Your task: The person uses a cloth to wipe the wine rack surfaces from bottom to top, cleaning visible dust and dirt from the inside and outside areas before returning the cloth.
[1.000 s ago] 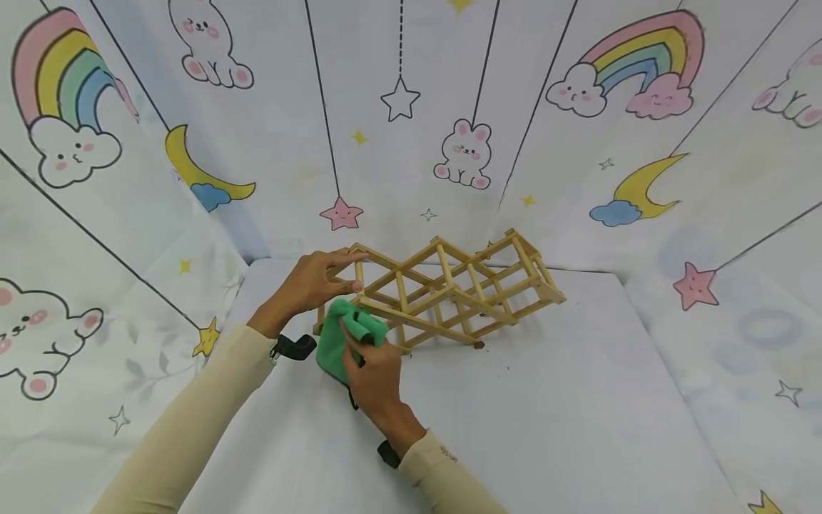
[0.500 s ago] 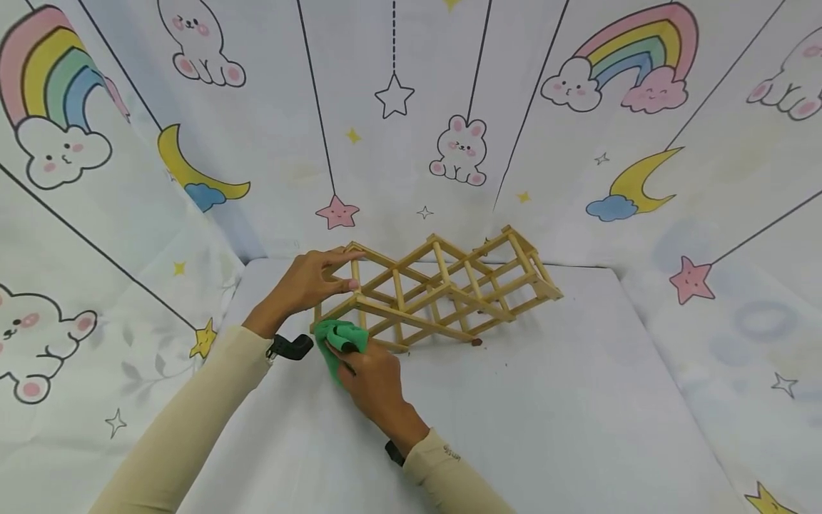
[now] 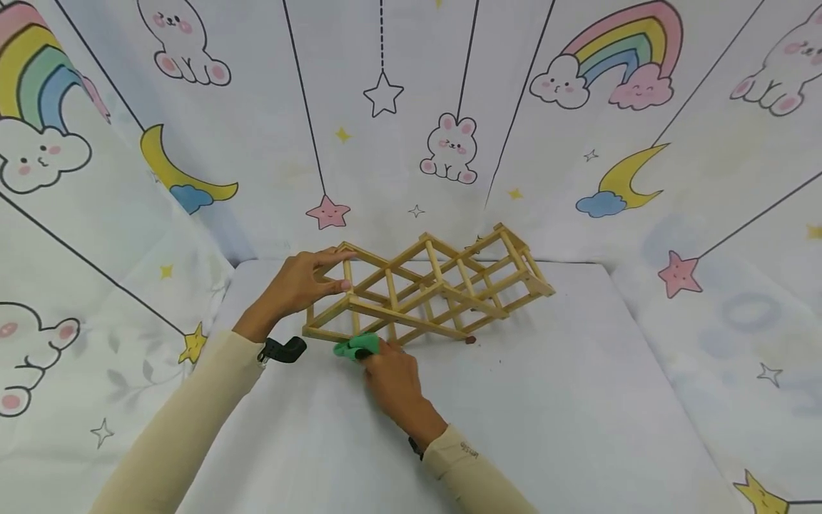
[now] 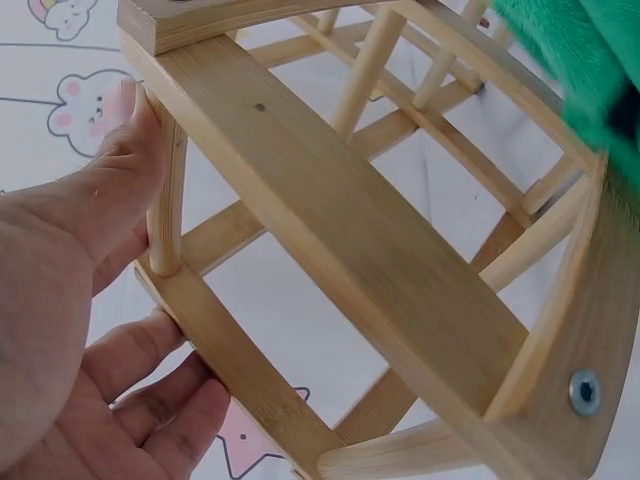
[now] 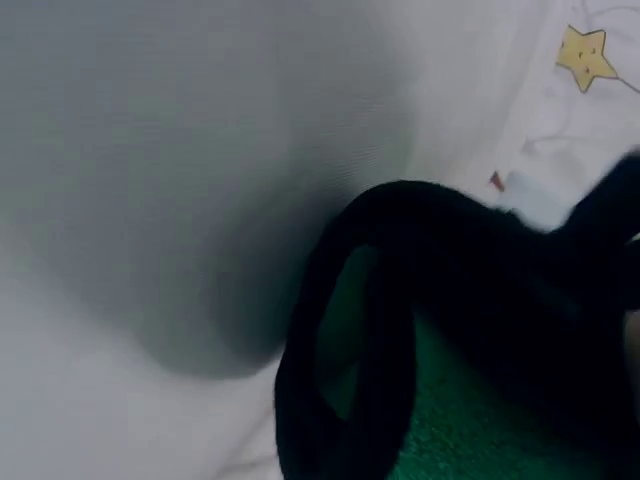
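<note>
A lattice-like wooden rack (image 3: 411, 319) of slats and round dowels stands at the back of the white table. My left hand (image 3: 297, 283) holds its left end, thumb and fingers around an upper dowel and slat; the left wrist view shows the fingers on the wood (image 4: 340, 220) up close. With my right hand (image 3: 394, 378) I grip a bunched green cloth (image 3: 356, 348) right at the rack's bottom front slat. Black edging and a loop show on the cloth (image 5: 480, 430) in the right wrist view, where the hand itself is mostly hidden.
A small dark brown piece (image 3: 471, 340) lies at the rack's front foot. White cloth walls (image 3: 411, 164) printed with stars, moons and rainbows rise behind and beside the table (image 3: 546, 400). Each wrist wears a black band (image 3: 285, 350).
My right hand has carried the green cloth down from the rack's left upper corner, then rightward along the bottom slat. The left hand keeps its hold, and the view has shifted slightly.
</note>
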A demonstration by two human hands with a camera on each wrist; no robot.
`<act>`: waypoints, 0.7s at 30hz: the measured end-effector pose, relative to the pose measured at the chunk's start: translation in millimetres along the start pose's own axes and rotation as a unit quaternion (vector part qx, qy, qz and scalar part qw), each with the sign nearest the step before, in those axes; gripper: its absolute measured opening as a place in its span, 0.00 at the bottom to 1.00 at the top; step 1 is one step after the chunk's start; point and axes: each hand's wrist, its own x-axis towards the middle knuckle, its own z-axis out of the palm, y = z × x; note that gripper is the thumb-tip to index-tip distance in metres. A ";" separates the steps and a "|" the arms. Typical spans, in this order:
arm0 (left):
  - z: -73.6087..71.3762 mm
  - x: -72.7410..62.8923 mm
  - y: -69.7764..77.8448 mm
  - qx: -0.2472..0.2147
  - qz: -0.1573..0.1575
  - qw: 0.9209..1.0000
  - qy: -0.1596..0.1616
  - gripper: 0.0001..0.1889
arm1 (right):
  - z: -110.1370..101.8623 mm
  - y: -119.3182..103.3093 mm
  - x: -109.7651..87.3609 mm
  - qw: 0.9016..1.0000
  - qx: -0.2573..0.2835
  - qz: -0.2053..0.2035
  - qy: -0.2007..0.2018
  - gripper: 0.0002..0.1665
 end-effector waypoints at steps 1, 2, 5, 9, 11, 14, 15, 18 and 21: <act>0.0 -0.3 0.0 0.001 0.001 1.000 0.000 0.33 | -0.2 5.6 -5.7 1.000 0.008 0.017 -0.005 0.10; -0.1 -0.6 0.3 0.002 0.004 1.000 0.000 0.33 | -1.0 10.0 -11.3 0.999 0.021 0.026 0.008 0.11; -0.2 -0.6 1.1 0.006 0.008 1.000 0.001 0.34 | -2.9 18.1 -21.5 0.989 0.080 0.014 0.124 0.09; 0.3 0.7 2.2 0.007 0.012 1.000 0.003 0.33 | 3.1 18.6 -22.0 0.956 0.127 0.032 0.261 0.11; 1.1 0.9 2.2 0.003 0.010 1.000 0.002 0.33 | 7.6 17.6 -22.2 0.960 0.150 0.071 0.228 0.15; 2.8 0.0 1.6 -0.005 0.007 1.000 -0.002 0.33 | 14.0 16.9 -26.8 0.966 0.184 0.096 0.152 0.20; 3.2 -0.6 1.0 -0.006 0.005 1.000 -0.002 0.33 | 15.2 16.4 -28.3 0.965 0.196 0.091 0.150 0.21; 4.1 -1.6 -0.6 -0.007 0.006 1.000 0.001 0.33 | 17.5 15.9 -29.9 0.951 0.218 0.084 0.204 0.21; 4.2 -2.2 -1.7 -0.008 0.007 1.000 0.007 0.33 | 19.6 15.3 -27.9 0.949 0.217 0.099 0.205 0.21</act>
